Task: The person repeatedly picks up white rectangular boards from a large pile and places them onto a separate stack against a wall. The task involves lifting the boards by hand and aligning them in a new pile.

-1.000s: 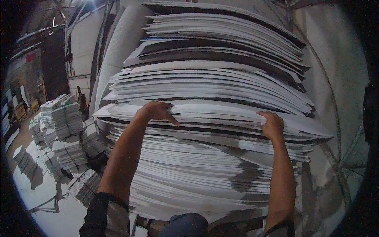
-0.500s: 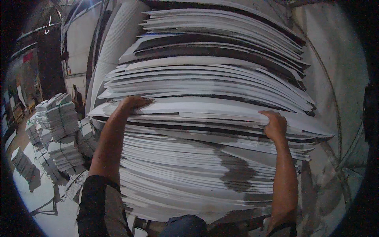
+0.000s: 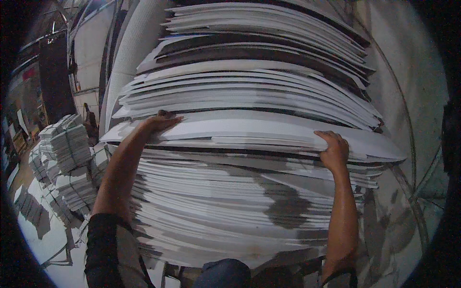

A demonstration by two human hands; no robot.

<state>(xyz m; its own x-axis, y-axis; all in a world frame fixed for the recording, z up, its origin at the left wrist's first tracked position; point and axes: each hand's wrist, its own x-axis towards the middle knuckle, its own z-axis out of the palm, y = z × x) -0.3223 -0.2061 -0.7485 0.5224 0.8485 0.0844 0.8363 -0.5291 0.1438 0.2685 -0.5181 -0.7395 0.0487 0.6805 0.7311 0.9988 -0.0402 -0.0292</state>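
A wide, bowed white sheet (image 3: 269, 126) sticks out toward me from a tall stack of similar thin sheets. My left hand (image 3: 161, 123) is closed on its left part, where the sheet meets the gap under the upper pile; the hand lies partly on the top face and some fingers are hidden. Farther right, my right hand (image 3: 334, 146) grips the front edge, knuckles on top and fingers bent. Under that sheet, a few more sheet edges (image 3: 249, 141) show between my hands. How many layers each hand holds is hidden.
Above rises an upper pile (image 3: 240, 91) of white and dark sheets; below is a lower pile (image 3: 216, 206) with a shadow across it. Bound bundles of white pieces (image 3: 69, 144) stand at the left. A textured white roll (image 3: 132, 57) leans behind; a wall (image 3: 403, 62) is at right.
The view has shifted slightly, so the stack and bundles sit a little farther left. More of the white sheet's top face shows between my hands. Both hands keep about the same hold.
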